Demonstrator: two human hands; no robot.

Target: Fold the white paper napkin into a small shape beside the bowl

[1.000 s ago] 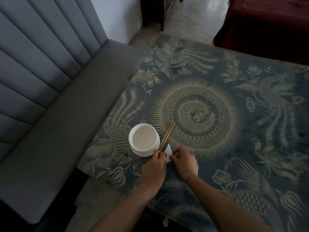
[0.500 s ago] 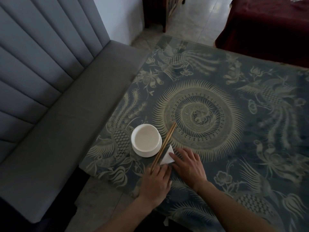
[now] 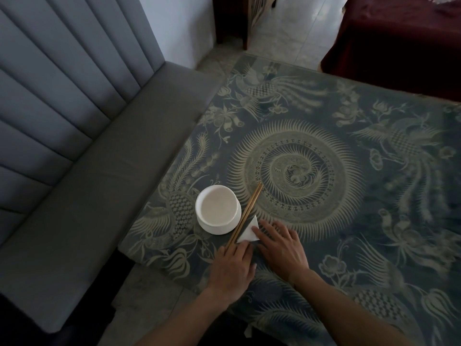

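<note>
Pressing down with both hands, I have the white napkin (image 3: 249, 231) folded into a small triangle just right of the white bowl (image 3: 217, 209), with the pair of wooden chopsticks (image 3: 245, 215) lying between the two, their near ends under my left fingers. My left hand (image 3: 233, 267) lies flat, fingers straight and close together, fingertips touching the napkin's near corner and the chopstick ends. My right hand (image 3: 279, 245) is spread flat as well, its fingers reaching from the right onto the napkin's right edge; neither hand pinches anything. I can read no writing, brand or label on the bowl, the napkin or the chopsticks. The bowl stands near the table's (image 3: 374, 196) left edge and close to its near corner, so little surface is left toward me and to the left of it. Beyond the bowl and to its right the patterned cloth runs wide and open. Left of the bowl, past the table edge, lies the grey bench seat (image 3: 87, 196).
</note>
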